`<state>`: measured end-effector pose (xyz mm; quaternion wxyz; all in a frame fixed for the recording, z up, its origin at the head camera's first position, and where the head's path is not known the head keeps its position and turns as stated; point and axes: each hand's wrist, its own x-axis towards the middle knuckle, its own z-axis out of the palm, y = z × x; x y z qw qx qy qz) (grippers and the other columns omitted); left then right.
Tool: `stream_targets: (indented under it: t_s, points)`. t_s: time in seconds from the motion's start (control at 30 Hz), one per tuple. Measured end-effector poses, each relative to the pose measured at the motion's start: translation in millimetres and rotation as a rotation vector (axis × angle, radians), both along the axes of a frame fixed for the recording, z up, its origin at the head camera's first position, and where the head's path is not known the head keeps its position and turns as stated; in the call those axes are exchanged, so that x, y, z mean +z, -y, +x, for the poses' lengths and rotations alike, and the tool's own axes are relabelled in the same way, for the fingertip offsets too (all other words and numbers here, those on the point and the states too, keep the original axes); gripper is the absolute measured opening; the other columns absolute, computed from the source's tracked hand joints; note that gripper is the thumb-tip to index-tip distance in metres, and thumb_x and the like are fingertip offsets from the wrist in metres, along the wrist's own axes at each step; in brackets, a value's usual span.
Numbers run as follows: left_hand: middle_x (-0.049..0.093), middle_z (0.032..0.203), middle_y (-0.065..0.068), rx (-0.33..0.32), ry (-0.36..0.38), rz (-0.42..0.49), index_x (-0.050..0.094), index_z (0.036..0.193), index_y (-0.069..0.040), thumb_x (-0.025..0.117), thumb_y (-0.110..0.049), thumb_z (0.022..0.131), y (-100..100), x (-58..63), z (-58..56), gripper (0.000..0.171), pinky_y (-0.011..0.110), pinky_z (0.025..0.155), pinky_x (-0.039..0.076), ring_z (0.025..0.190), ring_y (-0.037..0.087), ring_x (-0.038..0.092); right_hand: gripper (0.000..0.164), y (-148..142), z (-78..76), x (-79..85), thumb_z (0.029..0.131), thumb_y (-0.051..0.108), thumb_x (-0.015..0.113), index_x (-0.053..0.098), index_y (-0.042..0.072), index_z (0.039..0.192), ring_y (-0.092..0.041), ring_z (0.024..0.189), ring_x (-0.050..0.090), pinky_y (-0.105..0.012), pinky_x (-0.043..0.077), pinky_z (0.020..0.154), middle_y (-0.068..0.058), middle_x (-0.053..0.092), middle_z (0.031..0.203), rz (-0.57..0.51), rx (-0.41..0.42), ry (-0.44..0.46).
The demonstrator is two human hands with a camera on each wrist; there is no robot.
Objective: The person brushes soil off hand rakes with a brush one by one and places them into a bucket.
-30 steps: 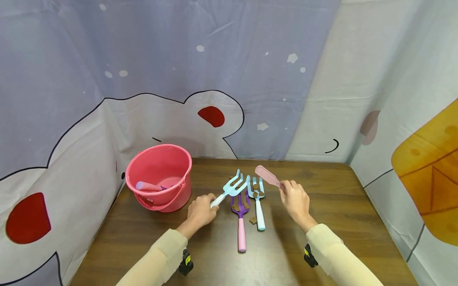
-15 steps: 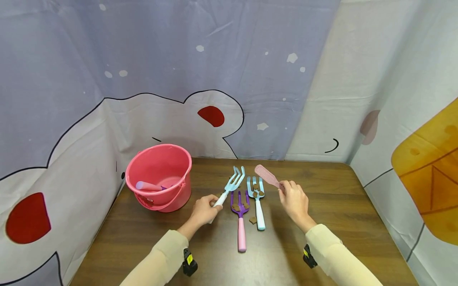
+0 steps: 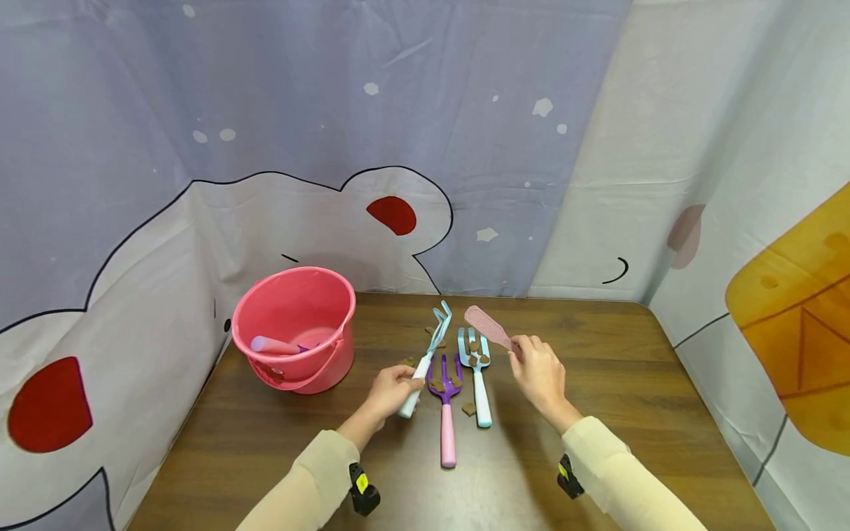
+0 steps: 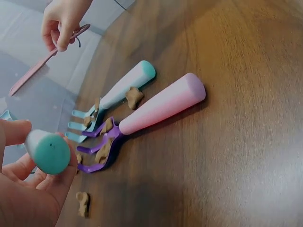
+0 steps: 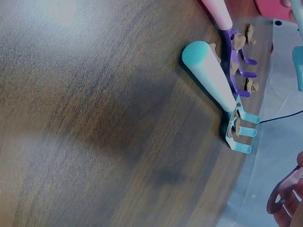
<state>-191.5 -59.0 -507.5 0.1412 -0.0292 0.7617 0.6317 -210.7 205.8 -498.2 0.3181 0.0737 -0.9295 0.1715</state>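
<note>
My left hand (image 3: pixel 387 392) grips the white handle of a light blue garden hand fork (image 3: pixel 417 380), its prongs raised above the table and turned nearly edge-on. To the right, my right hand (image 3: pixel 541 375) pinches the handle of a pink brush (image 3: pixel 489 327); its bristles face down in the left wrist view. Between the hands lie a purple hand fork (image 4: pixel 163 104) with a pink handle and a second light blue hand fork (image 5: pixel 210 80). Brown lumps (image 4: pixel 134 97) lie on and around their prongs. In the left wrist view the held fork's teal handle end (image 4: pixel 52 154) points at the camera.
A pink bucket (image 3: pixel 335 366) stands at the back left, with a lilac-handled tool (image 3: pixel 274 346) inside. The wooden table (image 3: pixel 617 369) meets a printed cloth (image 3: pixel 279 228) at the back and sides.
My left hand has shifted slightly right and rolled the held fork, so its prongs went from broadside to edge-on. The brush has moved a little left with my right hand.
</note>
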Motion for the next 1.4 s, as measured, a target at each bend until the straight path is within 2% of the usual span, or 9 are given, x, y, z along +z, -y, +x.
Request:
stream_targets:
  t_s: [0.23,0.33,0.6,0.7,0.8,0.93,1.1,1.27,1.4]
  points:
    - [0.062,0.080,0.010,-0.035,0.070,0.160,0.053,0.104,0.005,0.056,-0.013,0.081,-4,-1.3,3.5,0.029,0.036,0.055,0.050,0.057,0.016,0.059,0.020,4,0.8,0.5,0.070,0.016,0.068,0.063,0.015,0.090,-0.025,0.070,0.056,-0.041,0.044,0.053,-0.003,0.061,0.082,-0.014,0.006,0.021]
    - [0.062,0.080,0.006,-0.037,0.108,0.221,0.052,0.106,0.005,0.056,-0.015,0.081,-5,-2.0,4.0,0.032,0.039,0.060,0.050,0.060,0.016,0.060,0.020,5,0.7,0.6,0.071,0.017,0.068,0.063,0.014,0.090,-0.024,0.069,0.056,-0.041,0.044,0.053,-0.003,0.061,0.082,-0.018,0.018,0.018]
    - [0.059,0.079,0.003,-0.082,0.158,0.378,0.046,0.109,0.008,0.050,-0.014,0.086,-4,-7.8,2.2,0.033,0.032,0.061,0.049,0.063,0.015,0.056,0.020,13,2.7,3.3,0.071,0.017,0.067,0.063,0.016,0.090,-0.020,0.067,0.055,-0.038,0.044,0.053,0.000,0.060,0.080,-0.013,0.093,0.041]
    - [0.058,0.080,0.003,-0.117,0.176,0.441,0.046,0.111,0.007,0.046,-0.013,0.088,-3,-0.3,4.2,0.031,0.028,0.059,0.047,0.065,0.014,0.055,0.020,18,4.4,4.8,0.072,0.016,0.066,0.063,0.016,0.091,-0.017,0.066,0.054,-0.036,0.043,0.053,0.002,0.059,0.079,-0.008,0.130,0.048]
    - [0.058,0.082,0.004,-0.138,0.198,0.494,0.046,0.114,0.006,0.045,-0.015,0.088,-3,2.2,4.4,0.034,0.026,0.058,0.047,0.065,0.013,0.055,0.020,22,6.0,6.1,0.071,0.016,0.065,0.063,0.016,0.092,-0.016,0.066,0.054,-0.035,0.043,0.053,0.003,0.059,0.079,-0.003,0.155,0.050]
    - [0.058,0.085,0.005,-0.148,0.217,0.532,0.046,0.116,0.005,0.045,-0.019,0.088,-4,-2.3,2.1,0.038,0.024,0.057,0.046,0.064,0.012,0.054,0.022,27,7.5,7.1,0.071,0.017,0.066,0.062,0.016,0.092,-0.014,0.065,0.053,-0.034,0.043,0.052,0.004,0.059,0.079,-0.002,0.175,0.044]
    - [0.055,0.087,0.007,-0.178,0.239,0.577,0.044,0.117,0.005,0.042,-0.019,0.089,-2,-1.2,2.1,0.037,0.023,0.056,0.045,0.063,0.011,0.053,0.022,32,8.6,9.2,0.070,0.016,0.066,0.062,0.018,0.092,-0.013,0.065,0.053,-0.032,0.043,0.052,0.005,0.060,0.080,-0.002,0.213,0.031]
    - [0.052,0.086,0.004,-0.226,0.280,0.654,0.042,0.117,0.003,0.036,-0.020,0.091,0,3.8,2.9,0.036,0.021,0.057,0.044,0.063,0.010,0.052,0.021,36,9.7,10.3,0.072,0.018,0.066,0.063,0.019,0.093,-0.010,0.066,0.052,-0.030,0.043,0.052,0.006,0.059,0.081,0.005,0.270,0.029]
    - [0.051,0.087,0.003,-0.269,0.292,0.680,0.040,0.118,0.002,0.033,-0.021,0.092,2,10.1,4.7,0.036,0.021,0.059,0.043,0.066,0.009,0.050,0.021,38,10.6,10.5,0.073,0.021,0.066,0.063,0.019,0.094,-0.009,0.068,0.051,-0.028,0.043,0.053,0.007,0.059,0.083,0.013,0.306,0.034]
